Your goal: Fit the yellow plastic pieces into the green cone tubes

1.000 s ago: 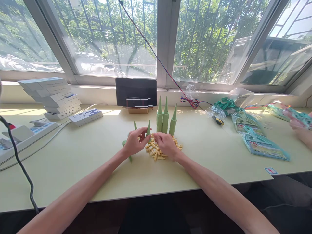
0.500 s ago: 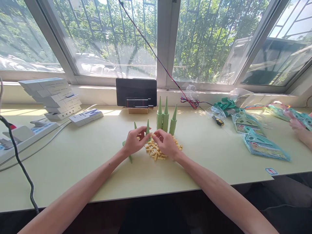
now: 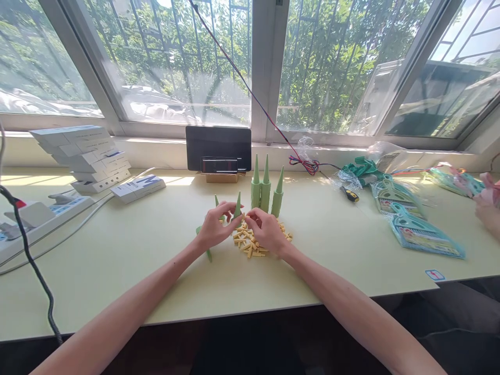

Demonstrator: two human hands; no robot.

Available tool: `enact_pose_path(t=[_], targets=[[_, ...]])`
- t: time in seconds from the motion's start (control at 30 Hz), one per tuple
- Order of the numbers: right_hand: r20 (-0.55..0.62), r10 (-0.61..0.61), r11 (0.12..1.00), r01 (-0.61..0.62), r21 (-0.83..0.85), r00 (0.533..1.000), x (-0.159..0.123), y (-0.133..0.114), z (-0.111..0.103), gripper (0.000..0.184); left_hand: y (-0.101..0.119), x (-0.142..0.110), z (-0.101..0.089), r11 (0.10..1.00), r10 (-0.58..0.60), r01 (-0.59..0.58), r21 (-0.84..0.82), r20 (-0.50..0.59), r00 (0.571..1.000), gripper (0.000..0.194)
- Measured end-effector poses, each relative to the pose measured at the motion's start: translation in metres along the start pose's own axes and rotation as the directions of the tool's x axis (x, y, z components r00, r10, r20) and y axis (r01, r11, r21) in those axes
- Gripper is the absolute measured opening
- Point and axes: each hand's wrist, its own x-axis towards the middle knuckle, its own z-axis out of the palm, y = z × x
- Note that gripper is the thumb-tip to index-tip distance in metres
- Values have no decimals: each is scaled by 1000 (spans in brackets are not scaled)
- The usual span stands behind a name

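Note:
A pointed green cone piece stands up between the thumb and fingers of my left hand, which is closed around it. Close beside it, my right hand is closed in a pinch at the cone's lower part; what its fingertips hold is too small to make out. Under and around my right hand lies a pile of small yellow pieces. More green cones lie or stand by my left hand, one tip showing behind it. Behind my right hand stand several green cylinders with pointed tops.
A black tablet leans on a stand at the back. White boxes are stacked at left near a power strip. Bagged green brush sets and a yellow-black tool lie at right, by another person's hand.
The green cone in my left hand has shifted slightly right and tilted. My right hand stays almost where it was. At far right, the other person's hand has moved further right.

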Motion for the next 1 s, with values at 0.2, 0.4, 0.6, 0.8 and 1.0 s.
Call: enact_pose_path(t=[0.2,0.4,0.6,0.8,1.0], targets=[[-5,2,1000,-2,-7,1000,0,1,0,23,4,1,0,995,-67,69,-72,34,997,29],[-3,4,1000,-4,-8,1000,0,3,0,25,4,1,0,989,-74,79,-124,48,996,33],[-9,-8,1000,8,-2,1000,0,1,-1,24,1,0,0,985,-86,95,-142,63,994,34],[6,0,1000,0,-12,1000,0,-1,-2,26,1,0,0,986,-82,91,-139,67,994,32],[14,-1,1000,1,-10,1000,0,-2,-2,28,0,0,1,986,-81,91,-142,74,994,31]])
